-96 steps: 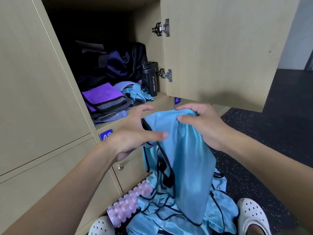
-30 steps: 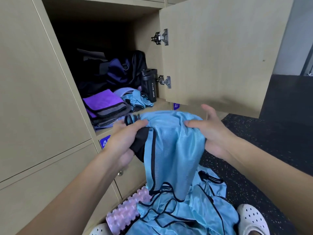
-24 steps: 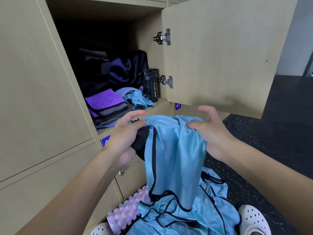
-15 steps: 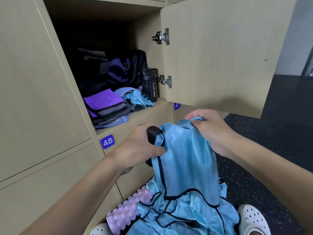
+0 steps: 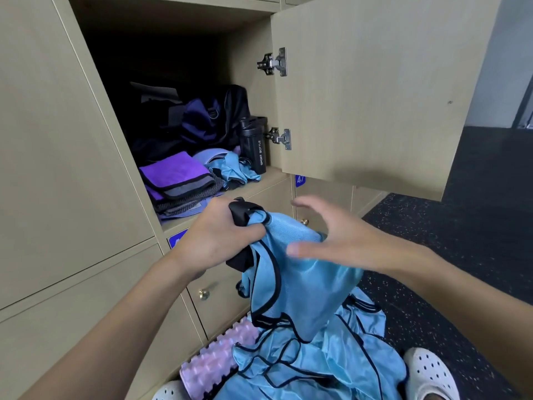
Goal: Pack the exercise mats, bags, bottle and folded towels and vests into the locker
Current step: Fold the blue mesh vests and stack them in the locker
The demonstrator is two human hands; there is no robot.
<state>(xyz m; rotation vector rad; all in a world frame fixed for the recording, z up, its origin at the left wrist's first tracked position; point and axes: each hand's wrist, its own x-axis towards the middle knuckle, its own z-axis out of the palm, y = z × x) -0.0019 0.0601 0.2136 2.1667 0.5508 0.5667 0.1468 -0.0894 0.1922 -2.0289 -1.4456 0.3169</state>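
A person's left hand (image 5: 222,238) clamps the bunched top of a light-blue mesh vest (image 5: 300,287) edged in black, fingers curled tight round the fabric and a black strap end poking above the knuckles. The right hand (image 5: 340,238) hovers just beside it, fingers spread and straight, motion-blurred and holding nothing; whether its thumb touches the cloth cannot be told. The vest hangs from the left fist down to a loose heap of matching blue vests (image 5: 311,370) on the floor, between the wearer's white perforated clogs (image 5: 429,373). A pink knobbed foam roll (image 5: 216,365) lies against the base of the lockers, touching the heap's left edge.

Above the hands, a beige locker (image 5: 253,180) stands open, its door (image 5: 375,90) swung out to the right on two metal hinges (image 5: 281,138). On its shelf, a black bottle (image 5: 255,145) marked "SPORT BOTTLE" stands upright at the right wall. A purple and black duffel bag (image 5: 207,119) fills the rear. A stack of folded purple and grey towels (image 5: 178,180) sits front left, and a crumpled blue vest (image 5: 233,168) lies between stack and bottle. Below, closed doors carry brass knobs (image 5: 203,294) and a blue "47" label (image 5: 300,179). Dark speckled flooring (image 5: 461,241) spreads right.
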